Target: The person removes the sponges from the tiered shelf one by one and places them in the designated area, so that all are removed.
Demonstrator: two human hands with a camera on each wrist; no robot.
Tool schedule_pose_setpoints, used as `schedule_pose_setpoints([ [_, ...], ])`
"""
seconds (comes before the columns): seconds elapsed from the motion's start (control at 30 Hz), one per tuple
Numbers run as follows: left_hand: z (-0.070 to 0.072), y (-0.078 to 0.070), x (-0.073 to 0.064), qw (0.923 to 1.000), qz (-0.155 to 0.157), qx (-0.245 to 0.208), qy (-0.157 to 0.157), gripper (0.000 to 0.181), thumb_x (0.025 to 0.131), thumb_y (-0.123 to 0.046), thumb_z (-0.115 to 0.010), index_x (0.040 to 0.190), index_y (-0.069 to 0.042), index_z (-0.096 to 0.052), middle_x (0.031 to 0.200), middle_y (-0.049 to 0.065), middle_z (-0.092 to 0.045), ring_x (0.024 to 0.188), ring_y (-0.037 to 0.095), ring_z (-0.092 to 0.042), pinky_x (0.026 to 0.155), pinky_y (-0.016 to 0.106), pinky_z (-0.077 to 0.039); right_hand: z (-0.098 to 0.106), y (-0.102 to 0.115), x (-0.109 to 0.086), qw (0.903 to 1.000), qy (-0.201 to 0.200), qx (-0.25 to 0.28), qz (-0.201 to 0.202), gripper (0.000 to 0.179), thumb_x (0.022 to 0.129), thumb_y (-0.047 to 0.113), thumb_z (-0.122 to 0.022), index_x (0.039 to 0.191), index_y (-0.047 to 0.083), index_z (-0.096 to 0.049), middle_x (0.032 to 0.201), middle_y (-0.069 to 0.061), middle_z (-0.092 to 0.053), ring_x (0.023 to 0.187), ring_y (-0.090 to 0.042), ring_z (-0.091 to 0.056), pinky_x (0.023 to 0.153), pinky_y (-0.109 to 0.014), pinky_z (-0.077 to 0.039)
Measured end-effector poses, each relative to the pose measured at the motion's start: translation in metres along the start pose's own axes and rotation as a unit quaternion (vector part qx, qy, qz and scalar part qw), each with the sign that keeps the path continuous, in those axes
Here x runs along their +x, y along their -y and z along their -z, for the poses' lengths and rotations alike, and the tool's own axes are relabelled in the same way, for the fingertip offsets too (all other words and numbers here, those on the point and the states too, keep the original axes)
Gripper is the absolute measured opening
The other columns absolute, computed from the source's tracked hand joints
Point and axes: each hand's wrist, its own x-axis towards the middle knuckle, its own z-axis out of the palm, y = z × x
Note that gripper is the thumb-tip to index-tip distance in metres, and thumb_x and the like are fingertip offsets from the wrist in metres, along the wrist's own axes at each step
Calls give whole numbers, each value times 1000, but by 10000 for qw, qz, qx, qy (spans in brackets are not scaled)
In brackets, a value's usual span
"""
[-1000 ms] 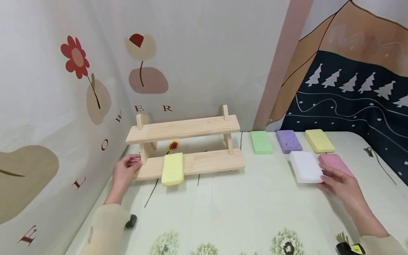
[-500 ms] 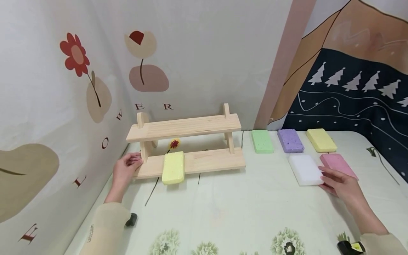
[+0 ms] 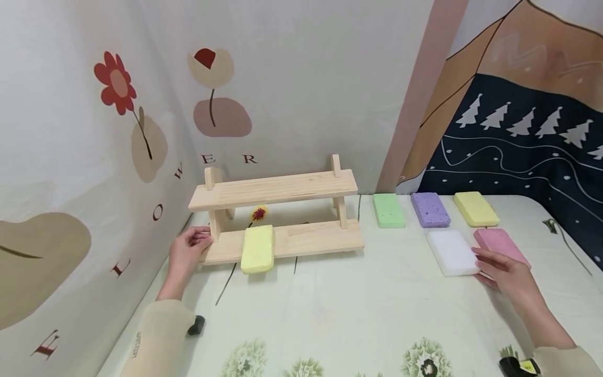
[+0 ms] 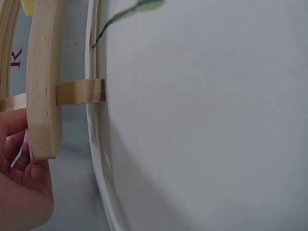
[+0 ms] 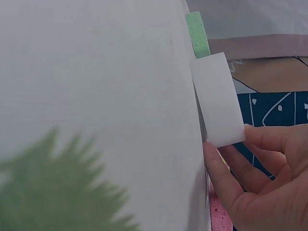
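Note:
My right hand [image 3: 510, 275] pinches a white sponge block [image 3: 452, 252] by its near right corner, thumb below and fingertips on its edge in the right wrist view. The block lies nearly flat, close over the table, just in front of a purple sponge [image 3: 431, 210] and left of a pink sponge [image 3: 502, 246]. My left hand [image 3: 185, 255] grips the left end of the lower board of a two-tier wooden shelf [image 3: 320, 240]. A yellow sponge [image 3: 257, 250] rests on that lower board, its near end jutting past the front edge.
A green sponge [image 3: 388, 211] and another yellow sponge [image 3: 476, 209] stand in the back row beside the purple one. Patterned cloth [image 3: 301, 94] hangs behind and at the left of the table. The shelf's upper board [image 3: 278, 189] bears nothing.
The white sponge has come down a little and tipped flatter, with my right hand still on its corner. My left hand and the shelf stay in place; the head view shifts slightly.

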Motion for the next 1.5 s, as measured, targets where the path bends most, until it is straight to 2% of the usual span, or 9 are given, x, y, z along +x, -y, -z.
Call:
schedule_pose_setpoints([
  [0.17,-1,0,1,10000,-72,-24,-4,29,97,-17,-65,123,-5,-66,112,14,-68,83,-1,-52,70,11,-43,2,-1,-1,9997,17,252,2,30,99,11,-60,111,37,-70,94,40,-57,84,17,-60,72,-16,-57],
  [0.37,-1,0,0,10000,-61,18,-11,29,97,-18,-65,123,-5,-66,114,15,-68,84,0,-52,70,11,-42,4,1,-3,9993,-71,349,-65,28,99,13,-61,109,37,-71,91,38,-61,82,17,-61,71,-14,-56],
  [0.57,-1,-1,-3,10000,-22,19,13,30,97,-18,-65,124,-5,-65,117,17,-68,86,3,-53,70,11,-42,6,4,-8,9972,-58,741,97,30,96,12,-65,97,40,-72,88,31,-68,80,14,-65,69,-13,-55],
  [0.73,-2,0,-4,10000,-17,13,26,30,97,-18,-65,124,-5,-65,116,16,-68,86,1,-52,71,11,-42,6,7,-11,9958,-205,881,120,23,95,14,-68,97,37,-73,88,31,-70,80,13,-66,68,-11,-54],
  [0.83,-3,1,-3,10000,-62,11,26,30,97,-18,-66,123,-5,-66,114,15,-68,84,-1,-52,70,10,-42,6,11,-11,9942,-233,1044,146,21,94,15,-70,101,34,-74,90,31,-70,81,13,-66,69,-10,-53],
  [1.07,0,3,2,9998,-206,-27,-14,30,97,-20,-65,122,-5,-66,112,14,-68,81,-6,-51,70,10,-42,1,29,-14,9883,-119,1323,745,36,95,12,-68,128,24,-67,101,28,-72,93,16,-65,74,-7,-51],
  [1.23,1,2,3,9999,-148,-20,40,30,98,-19,-65,124,-5,-65,113,13,-67,82,-7,-51,71,10,-42,-10,47,-16,9735,31,2091,924,32,94,8,-67,126,13,-67,107,16,-71,97,7,-68,78,-13,-55],
  [1.3,1,2,3,9999,-122,-1,40,30,98,-19,-64,124,-5,-65,114,13,-68,82,-6,-51,71,11,-42,-17,56,-15,9701,76,2213,992,30,94,7,-67,123,11,-68,109,11,-68,97,4,-69,79,-15,-55],
  [1.5,0,1,2,9999,-85,23,67,30,98,-19,-64,125,-5,-65,116,14,-68,84,-3,-52,71,12,-42,-39,77,-13,9798,96,1770,924,36,94,17,-69,129,10,-64,108,20,-69,95,6,-69,77,-14,-55],
])
